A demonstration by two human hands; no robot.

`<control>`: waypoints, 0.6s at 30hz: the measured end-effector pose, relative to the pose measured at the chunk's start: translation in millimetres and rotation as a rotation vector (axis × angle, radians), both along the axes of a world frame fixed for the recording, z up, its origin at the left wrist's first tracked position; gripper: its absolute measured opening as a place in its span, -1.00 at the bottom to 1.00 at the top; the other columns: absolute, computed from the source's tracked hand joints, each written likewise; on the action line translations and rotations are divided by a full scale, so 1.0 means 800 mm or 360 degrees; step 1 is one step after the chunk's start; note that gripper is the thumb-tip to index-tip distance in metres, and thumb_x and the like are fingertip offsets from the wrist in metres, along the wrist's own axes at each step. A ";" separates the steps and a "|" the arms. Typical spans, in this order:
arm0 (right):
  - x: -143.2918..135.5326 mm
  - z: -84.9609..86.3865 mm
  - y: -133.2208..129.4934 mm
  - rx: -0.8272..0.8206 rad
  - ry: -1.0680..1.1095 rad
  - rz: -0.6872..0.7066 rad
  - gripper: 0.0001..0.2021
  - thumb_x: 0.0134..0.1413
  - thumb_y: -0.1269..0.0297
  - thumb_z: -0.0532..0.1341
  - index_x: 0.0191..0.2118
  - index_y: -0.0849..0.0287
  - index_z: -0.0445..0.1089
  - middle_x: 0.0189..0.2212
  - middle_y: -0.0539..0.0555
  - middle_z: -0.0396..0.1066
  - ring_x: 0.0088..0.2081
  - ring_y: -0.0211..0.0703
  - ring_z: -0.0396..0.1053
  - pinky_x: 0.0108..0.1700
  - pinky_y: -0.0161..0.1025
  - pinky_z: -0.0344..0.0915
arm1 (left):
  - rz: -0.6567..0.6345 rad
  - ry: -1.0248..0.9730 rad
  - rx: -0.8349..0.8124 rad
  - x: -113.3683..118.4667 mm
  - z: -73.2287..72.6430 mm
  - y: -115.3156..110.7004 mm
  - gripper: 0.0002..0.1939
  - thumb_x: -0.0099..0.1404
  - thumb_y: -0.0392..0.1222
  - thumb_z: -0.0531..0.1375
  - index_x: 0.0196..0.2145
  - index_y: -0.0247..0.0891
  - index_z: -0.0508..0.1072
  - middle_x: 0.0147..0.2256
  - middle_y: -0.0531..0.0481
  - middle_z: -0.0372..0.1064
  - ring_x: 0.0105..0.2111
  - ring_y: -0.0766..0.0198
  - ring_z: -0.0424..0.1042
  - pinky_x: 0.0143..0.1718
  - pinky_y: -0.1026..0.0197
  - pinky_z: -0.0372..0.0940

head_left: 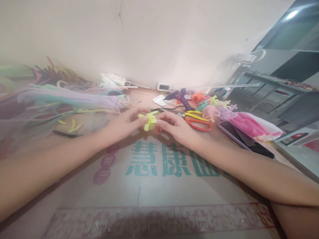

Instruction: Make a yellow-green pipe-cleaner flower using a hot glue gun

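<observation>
Between my two hands is a small yellow pipe-cleaner flower with several looped petals. My left hand is closed on its left side, thumb and fingers pinching it. From the right, my right hand pinches its edge between thumb and fingertips. Just beyond my right hand lie red-handled scissors and yellow-handled pliers. A dark purple glue gun stands behind them, close to a crumpled white piece of paper.
Bundles of pastel pipe cleaners cover the left side. A small digital clock is by the wall. At right are colourful twisted pipe-cleaner pieces, a pink-and-white bag and a phone. A printed sheet covers the table.
</observation>
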State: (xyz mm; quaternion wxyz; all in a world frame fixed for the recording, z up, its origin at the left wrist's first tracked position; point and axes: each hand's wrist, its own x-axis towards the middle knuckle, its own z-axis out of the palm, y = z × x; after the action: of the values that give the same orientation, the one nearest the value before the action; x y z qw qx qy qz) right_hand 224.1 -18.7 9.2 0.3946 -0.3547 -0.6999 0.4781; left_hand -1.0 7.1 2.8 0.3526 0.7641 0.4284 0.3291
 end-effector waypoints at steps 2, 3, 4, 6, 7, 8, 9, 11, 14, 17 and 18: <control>0.000 0.000 0.001 -0.0033 -0.0008 0.0011 -0.74 0.22 0.05 0.31 -0.27 0.16 0.39 -0.45 -0.04 0.44 -0.40 -0.26 0.40 -0.27 -0.27 0.37 | -0.0020 0.0014 -0.0009 0.000 -0.002 0.001 -0.45 0.38 0.25 0.16 0.16 -0.10 0.43 0.11 -0.06 0.45 0.00 0.07 0.47 0.08 0.03 0.31; 0.001 -0.001 0.002 -0.0051 -0.0015 0.0016 -0.73 0.21 0.05 0.31 -0.28 0.16 0.39 -0.46 -0.04 0.43 -0.41 -0.27 0.38 -0.30 -0.28 0.35 | -0.0023 0.0015 0.0000 -0.001 -0.003 0.002 -0.46 0.37 0.25 0.16 0.16 -0.10 0.44 0.11 -0.06 0.45 0.00 0.07 0.47 0.06 0.04 0.32; 0.001 -0.001 0.002 -0.0067 -0.0021 0.0015 -0.73 0.20 0.05 0.31 -0.28 0.17 0.40 -0.47 -0.05 0.42 -0.42 -0.28 0.37 -0.33 -0.29 0.32 | -0.0017 0.0018 0.0010 -0.001 -0.004 0.003 -0.46 0.37 0.26 0.16 0.14 -0.10 0.45 0.10 -0.05 0.46 -0.01 0.07 0.47 0.03 0.06 0.33; 0.002 -0.002 0.002 -0.0091 -0.0022 0.0007 -0.73 0.19 0.05 0.32 -0.28 0.18 0.40 -0.47 -0.04 0.42 -0.43 -0.29 0.35 -0.36 -0.31 0.28 | 0.0005 0.0044 0.0021 -0.001 -0.006 0.004 -0.47 0.37 0.27 0.16 0.13 -0.09 0.46 0.06 -0.04 0.49 -0.04 0.08 0.47 -0.05 0.09 0.34; 0.002 -0.002 0.003 -0.0096 -0.0016 0.0001 -0.72 0.17 0.05 0.32 -0.28 0.18 0.40 -0.47 -0.04 0.41 -0.44 -0.30 0.35 -0.37 -0.32 0.27 | 0.0018 0.0063 0.0023 -0.001 -0.007 0.004 -0.47 0.37 0.27 0.15 0.13 -0.09 0.47 0.03 -0.04 0.50 -0.06 0.08 0.48 -0.09 0.11 0.34; 0.002 -0.003 0.003 -0.0098 -0.0008 0.0000 -0.73 0.16 0.06 0.33 -0.28 0.18 0.39 -0.48 -0.05 0.40 -0.44 -0.31 0.33 -0.38 -0.32 0.25 | 0.0028 0.0083 0.0027 -0.001 -0.008 0.004 -0.46 0.37 0.28 0.15 0.12 -0.08 0.47 0.01 -0.04 0.51 -0.08 0.09 0.48 -0.13 0.13 0.34; 0.002 -0.003 0.004 -0.0098 0.0003 0.0001 -0.73 0.15 0.06 0.34 -0.28 0.18 0.39 -0.49 -0.06 0.39 -0.46 -0.32 0.31 -0.40 -0.33 0.23 | 0.0032 0.0104 0.0033 -0.001 -0.008 0.005 -0.46 0.37 0.28 0.15 0.12 -0.08 0.47 0.00 -0.04 0.51 -0.10 0.09 0.48 -0.15 0.14 0.33; 0.002 -0.004 0.005 -0.0097 0.0026 0.0011 -0.73 0.14 0.07 0.34 -0.29 0.18 0.38 -0.52 -0.09 0.35 -0.50 -0.35 0.25 -0.45 -0.35 0.17 | 0.0035 0.0125 0.0044 -0.001 -0.008 0.004 -0.47 0.36 0.29 0.16 0.11 -0.07 0.48 -0.03 -0.03 0.52 -0.13 0.10 0.49 -0.18 0.15 0.32; 0.001 -0.005 0.006 -0.0095 0.0037 0.0022 -0.73 0.13 0.08 0.35 -0.31 0.18 0.38 -0.54 -0.12 0.31 -0.55 -0.38 0.18 -0.50 -0.36 0.10 | 0.0009 0.0110 0.0036 0.000 -0.007 0.003 -0.49 0.36 0.28 0.17 0.08 -0.07 0.50 -0.06 0.00 0.54 -0.18 0.14 0.50 -0.18 0.14 0.33; 0.001 -0.005 0.005 -0.0092 0.0024 0.0018 -0.73 0.12 0.10 0.37 -0.31 0.19 0.39 -0.55 -0.13 0.30 -0.54 -0.38 0.18 -0.51 -0.37 0.08 | -0.0006 0.0114 0.0060 0.002 -0.005 0.002 -0.50 0.36 0.27 0.17 0.06 -0.08 0.51 -0.05 0.00 0.54 -0.16 0.13 0.51 -0.16 0.14 0.34; 0.001 -0.005 0.005 -0.0095 0.0016 0.0016 -0.74 0.12 0.11 0.37 -0.31 0.20 0.39 -0.55 -0.13 0.30 -0.54 -0.38 0.18 -0.51 -0.37 0.08 | -0.0006 0.0120 0.0076 0.002 -0.005 0.002 -0.50 0.36 0.26 0.17 0.06 -0.09 0.51 -0.05 0.00 0.55 -0.14 0.11 0.51 -0.15 0.13 0.34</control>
State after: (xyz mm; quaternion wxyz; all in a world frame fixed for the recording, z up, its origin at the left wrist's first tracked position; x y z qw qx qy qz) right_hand 225.1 -14.9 5.2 0.3850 -0.3604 -0.6851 0.5026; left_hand 0.7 8.8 -0.8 0.3186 0.7849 0.4321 0.3095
